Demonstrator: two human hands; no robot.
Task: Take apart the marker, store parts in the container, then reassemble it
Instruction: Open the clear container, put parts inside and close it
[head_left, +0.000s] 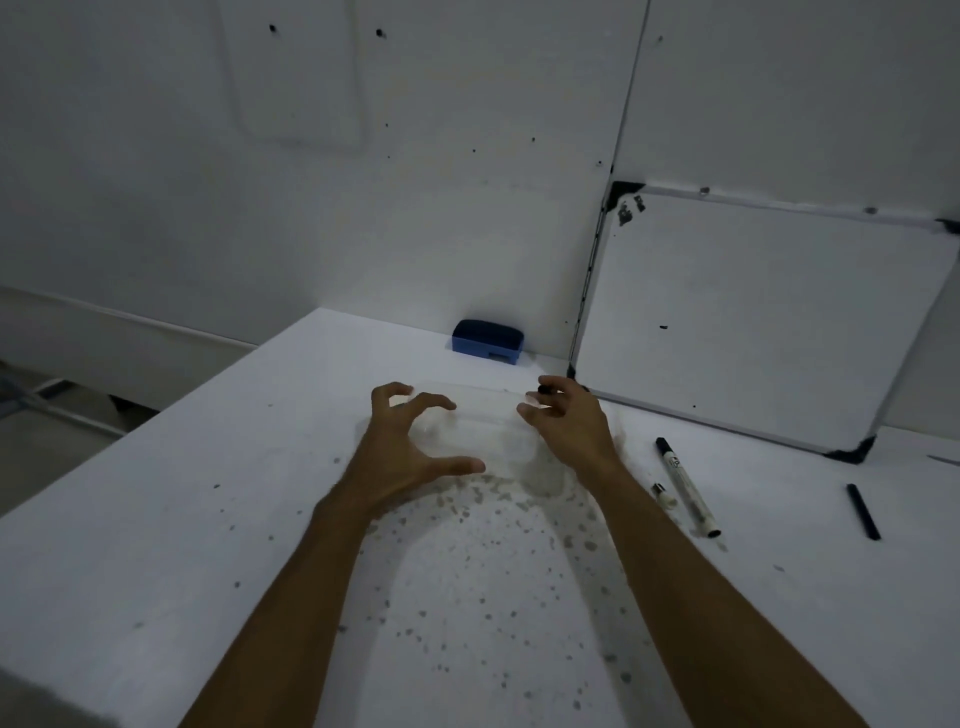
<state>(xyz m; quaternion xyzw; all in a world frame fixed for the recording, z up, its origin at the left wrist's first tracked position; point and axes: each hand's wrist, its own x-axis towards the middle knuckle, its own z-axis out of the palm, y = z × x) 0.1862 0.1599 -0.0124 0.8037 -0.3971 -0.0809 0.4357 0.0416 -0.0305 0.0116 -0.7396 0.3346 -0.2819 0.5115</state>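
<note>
A clear plastic container (483, 431) sits on the white table between my hands, faint and hard to make out. My left hand (410, 441) hovers at its left side with the fingers spread and curled, holding nothing. My right hand (569, 423) is at the container's right edge and pinches a small black marker part (544, 388) at its fingertips. To the right lies the white marker barrel (687, 487), with a short white piece (664, 496) beside it. The black cap (863, 512) lies farther right.
A blue board eraser (487, 340) stands at the wall behind the container. A framed whiteboard (753, 312) leans against the wall at the right. Dark ink specks cover the table (156, 519) near me. The table's left edge runs diagonally, with floor beyond.
</note>
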